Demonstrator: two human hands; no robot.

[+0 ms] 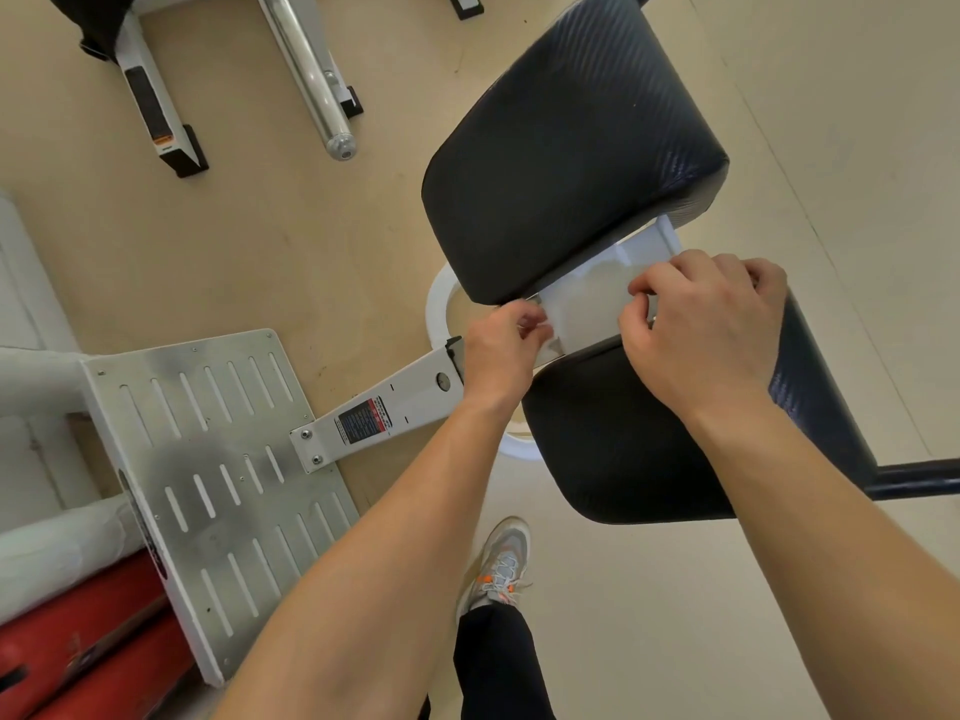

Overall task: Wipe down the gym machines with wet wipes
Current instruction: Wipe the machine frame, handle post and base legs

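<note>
Beige gym floor [311, 252] below. My left hand [498, 350] and right hand [711, 330] each pinch one end of white wet wipe [587, 309], stretched over gap between upper black pad [571, 148] and lower black pad [623, 449]. Slotted steel footplate [208, 459] lies left of hands.

1. Behind the left hand [501, 350] and right hand [711, 330], the left forearm [395, 537] and right forearm [810, 511] are bare.
2. Beneath the grip: grey trainer [498, 558], orange accents, seemingly pale laces.
3. A black trouser leg [498, 662] meets it.
</note>
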